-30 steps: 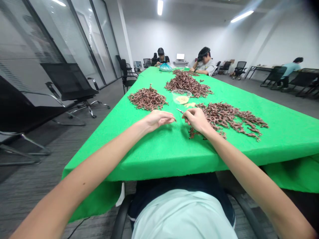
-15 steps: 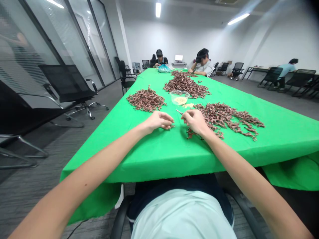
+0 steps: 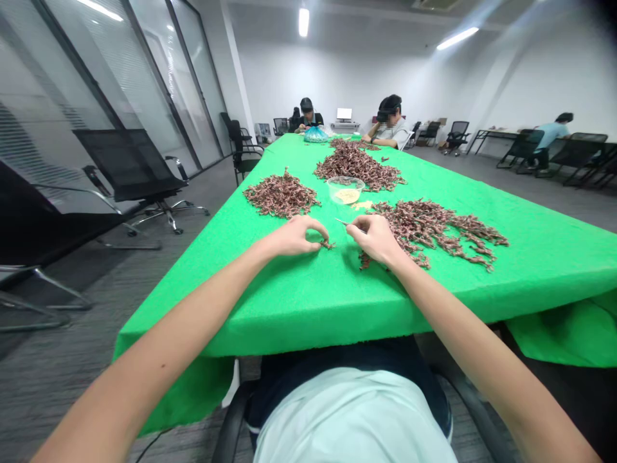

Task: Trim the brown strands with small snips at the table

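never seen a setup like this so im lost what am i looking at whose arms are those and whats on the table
This picture comes from a camera worn on a person's head, looking down at their own two bare arms. The right hand pinches a thin metal tool, and the left hand sits beside a small brown clump. On the green cloth lie heaps of brown twiggy bits and a clear bowl holding something pale yellow.

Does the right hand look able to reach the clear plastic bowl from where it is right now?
Probably yes. The right hand sits just in front of the clear plastic bowl, with only green tablecloth and a few pale crumbs between them; the brown pile lies to the hand's right, not in the way.
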{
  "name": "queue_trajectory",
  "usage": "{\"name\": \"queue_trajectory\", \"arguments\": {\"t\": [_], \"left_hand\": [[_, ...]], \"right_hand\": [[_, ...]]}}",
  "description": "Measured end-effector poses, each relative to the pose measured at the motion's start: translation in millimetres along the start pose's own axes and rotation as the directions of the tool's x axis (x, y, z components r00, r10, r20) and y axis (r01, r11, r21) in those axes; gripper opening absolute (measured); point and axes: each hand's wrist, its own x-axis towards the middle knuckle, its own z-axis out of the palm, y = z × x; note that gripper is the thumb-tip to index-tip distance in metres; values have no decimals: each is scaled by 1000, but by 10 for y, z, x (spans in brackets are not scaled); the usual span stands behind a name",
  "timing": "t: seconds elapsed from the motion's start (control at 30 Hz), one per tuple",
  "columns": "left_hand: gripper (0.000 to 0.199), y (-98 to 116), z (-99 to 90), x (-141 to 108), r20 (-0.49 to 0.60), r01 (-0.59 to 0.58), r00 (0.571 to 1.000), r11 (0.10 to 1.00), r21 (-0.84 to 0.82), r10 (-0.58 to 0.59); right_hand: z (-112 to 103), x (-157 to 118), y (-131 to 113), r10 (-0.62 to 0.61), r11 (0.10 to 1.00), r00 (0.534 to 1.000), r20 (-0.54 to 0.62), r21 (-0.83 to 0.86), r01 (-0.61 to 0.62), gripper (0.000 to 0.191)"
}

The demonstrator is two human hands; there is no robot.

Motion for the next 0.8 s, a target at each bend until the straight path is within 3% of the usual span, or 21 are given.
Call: {"name": "queue_trajectory", "arguments": {"t": [0.17, 0.53, 0.8], "left_hand": [[26, -67, 32, 5, 67, -54, 997, 996, 67, 50], [28, -90, 137, 53, -24, -92, 995, 991, 102, 95], [24, -108, 258, 107, -135, -89, 986, 993, 72, 98]], "right_hand": [[2, 2, 7, 8, 1000, 1000, -4, -7, -8, 27], [25, 17, 64, 9, 1000, 1000, 21, 5, -9, 30], [32, 27, 80, -4, 1000, 999, -52, -9, 4, 34]]}}
